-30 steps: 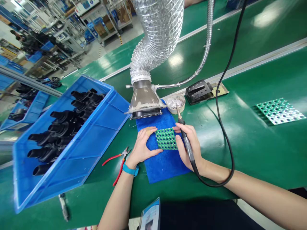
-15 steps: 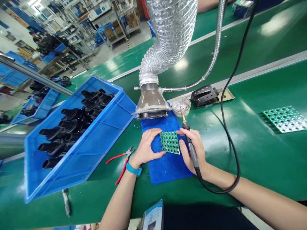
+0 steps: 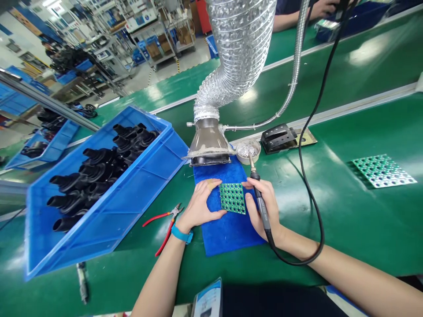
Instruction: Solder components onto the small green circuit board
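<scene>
My left hand (image 3: 200, 207), with a blue wristband (image 3: 181, 235) and a tan plaster on one finger, grips the left edge of a green circuit board panel (image 3: 232, 198). The panel lies flat on a blue mat (image 3: 228, 235). My right hand (image 3: 262, 207) is shut around a soldering iron (image 3: 260, 202), and its fingertips touch the panel's right edge. The iron's tip points away from me, at or just over a small round tin of silvery solder scraps (image 3: 247, 151).
A blue crate (image 3: 109, 211) of black rubber parts fills the left. Red-handled side cutters (image 3: 165, 222) lie beside the mat. A fume hood and duct (image 3: 209, 141) stand close ahead. Further right are an iron stand (image 3: 279, 138), a second panel (image 3: 383, 171) and a co-worker's hand (image 3: 325, 6).
The whole view has shifted slightly as my head moved. A co-worker's forearm and hand have come into view at the top right. My hands, the panel and the iron keep their hold.
</scene>
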